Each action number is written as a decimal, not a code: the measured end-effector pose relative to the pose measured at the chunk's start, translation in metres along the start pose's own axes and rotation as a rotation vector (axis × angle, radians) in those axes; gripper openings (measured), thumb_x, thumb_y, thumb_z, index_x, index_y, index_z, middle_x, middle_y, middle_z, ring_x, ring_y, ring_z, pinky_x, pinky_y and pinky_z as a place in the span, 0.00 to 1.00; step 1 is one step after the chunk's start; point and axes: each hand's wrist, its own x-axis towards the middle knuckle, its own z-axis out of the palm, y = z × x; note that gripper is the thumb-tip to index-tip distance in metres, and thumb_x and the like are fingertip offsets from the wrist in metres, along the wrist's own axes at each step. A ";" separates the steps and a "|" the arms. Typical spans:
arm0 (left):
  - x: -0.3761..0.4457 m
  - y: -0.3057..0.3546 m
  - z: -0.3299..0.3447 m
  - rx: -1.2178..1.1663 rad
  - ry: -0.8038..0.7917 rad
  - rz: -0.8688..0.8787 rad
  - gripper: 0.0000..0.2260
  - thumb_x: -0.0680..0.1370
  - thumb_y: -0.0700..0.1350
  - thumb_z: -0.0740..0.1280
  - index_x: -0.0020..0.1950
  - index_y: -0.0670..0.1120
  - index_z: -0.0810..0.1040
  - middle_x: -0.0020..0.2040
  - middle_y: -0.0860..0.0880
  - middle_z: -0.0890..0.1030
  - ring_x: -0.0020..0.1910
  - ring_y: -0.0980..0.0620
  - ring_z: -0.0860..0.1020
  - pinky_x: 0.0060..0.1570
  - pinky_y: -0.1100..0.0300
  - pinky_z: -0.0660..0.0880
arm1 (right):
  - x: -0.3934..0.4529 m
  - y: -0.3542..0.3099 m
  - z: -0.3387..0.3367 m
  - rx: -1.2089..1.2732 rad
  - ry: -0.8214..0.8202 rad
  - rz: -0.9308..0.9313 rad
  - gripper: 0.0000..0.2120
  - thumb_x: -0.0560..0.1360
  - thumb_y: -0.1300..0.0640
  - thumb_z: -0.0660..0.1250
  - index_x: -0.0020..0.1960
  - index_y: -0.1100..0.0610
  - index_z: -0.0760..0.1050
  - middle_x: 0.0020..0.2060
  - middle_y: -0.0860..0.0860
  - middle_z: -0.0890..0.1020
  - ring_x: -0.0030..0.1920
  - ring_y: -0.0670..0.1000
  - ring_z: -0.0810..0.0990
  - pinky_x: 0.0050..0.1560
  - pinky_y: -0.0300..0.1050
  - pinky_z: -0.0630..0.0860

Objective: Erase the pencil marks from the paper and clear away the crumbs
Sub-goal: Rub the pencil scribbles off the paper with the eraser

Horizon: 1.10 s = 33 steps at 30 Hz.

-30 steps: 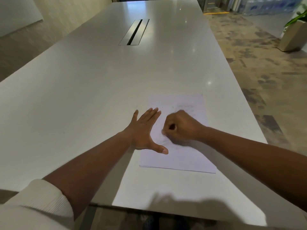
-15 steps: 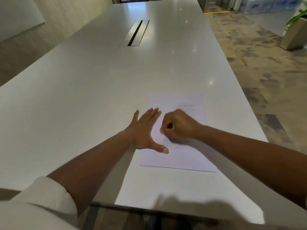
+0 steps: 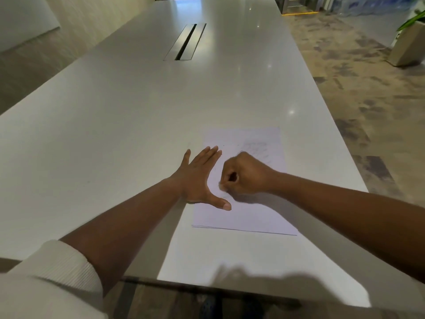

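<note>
Since the earlier frames, the right hand (image 3: 247, 174) has shifted only slightly over the sheet, while the left hand (image 3: 199, 178) has kept its place.

Head view: the paper (image 3: 243, 217) lies flat on the white desk (image 3: 115, 134), near its right edge and close to the person. The left hand rests flat on the sheet's left margin, fingers straight and thumb spread; judged purpose, to pin the sheet against the rubbing. The right hand is a closed fist low over the middle of the sheet, its grip curled tight on something pale at the fingertips, presumably an eraser; the object itself is too hidden to confirm.

Condition of the paper: faint grey pencil marks (image 3: 257, 149) remain on the upper right portion, beyond the fist. Erasing is judged unfinished. Crumbs cannot be made out at this resolution.
</note>
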 end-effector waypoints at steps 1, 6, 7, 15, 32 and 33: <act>0.000 0.000 0.000 0.000 0.002 -0.002 0.70 0.54 0.87 0.59 0.83 0.52 0.33 0.82 0.57 0.33 0.79 0.60 0.29 0.77 0.38 0.33 | 0.009 0.009 -0.004 -0.041 0.076 0.037 0.07 0.69 0.59 0.72 0.34 0.60 0.81 0.31 0.51 0.83 0.33 0.49 0.81 0.38 0.46 0.78; 0.000 0.001 0.000 0.016 0.000 -0.006 0.70 0.54 0.88 0.59 0.83 0.52 0.33 0.82 0.57 0.32 0.78 0.60 0.28 0.77 0.38 0.33 | 0.025 0.025 -0.011 -0.079 0.260 0.164 0.06 0.69 0.60 0.73 0.35 0.60 0.82 0.32 0.53 0.83 0.34 0.50 0.81 0.40 0.50 0.79; 0.000 0.000 0.001 0.014 0.000 -0.006 0.70 0.54 0.88 0.59 0.83 0.52 0.32 0.82 0.57 0.32 0.78 0.60 0.28 0.77 0.38 0.33 | 0.020 0.019 -0.006 -0.054 0.228 0.128 0.07 0.69 0.60 0.72 0.33 0.60 0.81 0.31 0.53 0.83 0.33 0.50 0.80 0.38 0.49 0.79; 0.001 -0.001 0.001 0.002 0.003 -0.003 0.71 0.53 0.88 0.59 0.83 0.52 0.33 0.82 0.57 0.32 0.78 0.59 0.29 0.77 0.37 0.32 | 0.001 -0.006 0.005 0.057 0.013 0.005 0.06 0.69 0.60 0.74 0.34 0.57 0.82 0.31 0.49 0.83 0.33 0.46 0.81 0.37 0.41 0.77; 0.002 0.001 0.001 0.015 -0.002 0.006 0.70 0.55 0.88 0.58 0.82 0.51 0.32 0.82 0.56 0.32 0.78 0.58 0.28 0.76 0.36 0.32 | 0.026 0.005 0.002 0.048 0.204 0.167 0.05 0.69 0.61 0.75 0.35 0.61 0.82 0.32 0.51 0.84 0.33 0.47 0.81 0.37 0.40 0.75; 0.001 0.001 0.000 0.019 -0.001 0.006 0.70 0.55 0.88 0.58 0.82 0.51 0.32 0.82 0.55 0.32 0.78 0.58 0.28 0.76 0.36 0.32 | 0.028 0.006 0.002 0.044 0.204 0.182 0.05 0.69 0.61 0.75 0.35 0.61 0.82 0.32 0.51 0.84 0.33 0.47 0.80 0.37 0.39 0.74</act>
